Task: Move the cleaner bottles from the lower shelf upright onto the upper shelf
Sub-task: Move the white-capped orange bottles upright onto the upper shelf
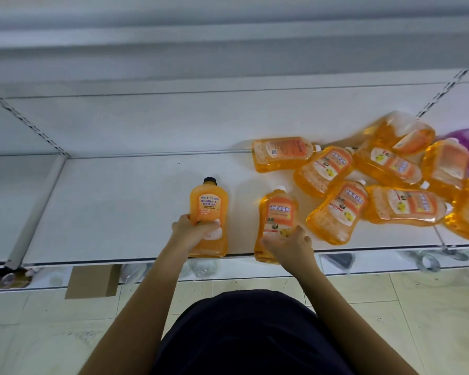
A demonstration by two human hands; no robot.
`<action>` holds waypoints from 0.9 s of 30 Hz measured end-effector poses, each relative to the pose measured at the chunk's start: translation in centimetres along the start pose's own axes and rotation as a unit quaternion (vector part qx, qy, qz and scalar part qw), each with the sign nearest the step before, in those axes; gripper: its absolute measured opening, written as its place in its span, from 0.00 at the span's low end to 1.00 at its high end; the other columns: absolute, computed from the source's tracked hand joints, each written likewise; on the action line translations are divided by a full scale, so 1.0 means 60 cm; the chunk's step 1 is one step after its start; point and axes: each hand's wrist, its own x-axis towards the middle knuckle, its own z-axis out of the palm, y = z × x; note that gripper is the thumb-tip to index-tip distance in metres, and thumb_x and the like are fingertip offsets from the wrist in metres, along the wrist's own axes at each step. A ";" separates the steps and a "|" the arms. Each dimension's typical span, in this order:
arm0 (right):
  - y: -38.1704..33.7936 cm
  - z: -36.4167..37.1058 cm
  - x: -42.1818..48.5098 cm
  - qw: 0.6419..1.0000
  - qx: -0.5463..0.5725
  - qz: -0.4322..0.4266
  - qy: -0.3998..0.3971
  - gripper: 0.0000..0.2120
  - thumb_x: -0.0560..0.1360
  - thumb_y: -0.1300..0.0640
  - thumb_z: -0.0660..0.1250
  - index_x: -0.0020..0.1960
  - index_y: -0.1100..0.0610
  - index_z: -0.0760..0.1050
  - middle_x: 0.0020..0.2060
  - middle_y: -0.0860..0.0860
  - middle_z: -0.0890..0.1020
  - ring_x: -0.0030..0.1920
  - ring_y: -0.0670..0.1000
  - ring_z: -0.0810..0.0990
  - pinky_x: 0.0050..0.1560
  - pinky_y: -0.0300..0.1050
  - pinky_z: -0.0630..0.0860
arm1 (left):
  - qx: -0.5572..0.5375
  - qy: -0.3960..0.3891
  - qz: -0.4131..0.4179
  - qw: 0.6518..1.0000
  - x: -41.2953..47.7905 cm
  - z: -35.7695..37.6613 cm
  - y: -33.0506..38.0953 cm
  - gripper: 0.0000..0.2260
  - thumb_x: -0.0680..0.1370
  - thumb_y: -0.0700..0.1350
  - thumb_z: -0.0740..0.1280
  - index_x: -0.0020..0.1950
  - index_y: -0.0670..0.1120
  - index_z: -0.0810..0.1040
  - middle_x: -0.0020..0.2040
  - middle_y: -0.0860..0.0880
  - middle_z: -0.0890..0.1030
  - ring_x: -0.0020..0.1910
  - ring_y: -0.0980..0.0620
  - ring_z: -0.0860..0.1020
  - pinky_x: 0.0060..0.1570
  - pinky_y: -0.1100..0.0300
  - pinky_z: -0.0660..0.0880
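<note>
I am gripping one cleaner bottle in each hand at the front edge of the white shelf point(119, 198). My left hand point(195, 231) is closing its fingers around the lower body of the black-capped bottle point(209, 204), and my right hand point(287, 242) is wrapping around the lower part of the white-capped bottle point(278, 215), whose base is reaching a little over the shelf edge. I cannot tell for sure whether the two bottles are standing on the shelf or are already lifted. The other bottles point(336, 212) are lying on their sides in a loose pile to my right, some touching and some leaning over each other. All are looking full of orange liquid, so I am expecting them to be rather heavy, with smooth plastic walls that may be slippery and may give a little when squeezed. I am thinking the narrower waist in the middle of the body is the better place to hold, with the cap pointing up, so the weight is not sliding through my fingers on the way to the upper shelf, which I cannot make out clearly here.
</note>
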 end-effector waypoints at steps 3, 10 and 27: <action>0.005 0.002 -0.001 0.998 0.054 0.012 -0.007 0.34 0.70 0.42 0.68 0.66 0.61 0.61 0.56 0.57 0.70 0.57 0.57 0.70 0.59 0.54 0.72 | -0.027 0.000 0.005 1.000 -0.003 0.005 0.011 0.23 0.74 0.58 0.66 0.62 0.44 0.74 0.58 0.43 0.79 0.53 0.46 0.77 0.52 0.53 0.75; 0.023 0.004 -0.026 0.970 0.230 0.062 -0.054 0.28 0.69 0.49 0.73 0.64 0.60 0.70 0.55 0.57 0.79 0.53 0.57 0.79 0.56 0.54 0.77 | -0.047 -0.023 0.040 0.998 -0.019 -0.023 -0.017 0.18 0.73 0.55 0.69 0.56 0.45 0.75 0.54 0.45 0.80 0.47 0.48 0.79 0.47 0.53 0.75; 0.121 0.034 -0.186 0.961 0.259 -0.099 -0.007 0.39 0.53 0.47 0.81 0.59 0.56 0.72 0.51 0.53 0.82 0.50 0.52 0.81 0.49 0.52 0.80 | -0.189 -0.024 0.190 0.963 -0.140 -0.130 -0.083 0.20 0.63 0.50 0.75 0.51 0.49 0.76 0.48 0.53 0.82 0.45 0.57 0.82 0.35 0.67 0.76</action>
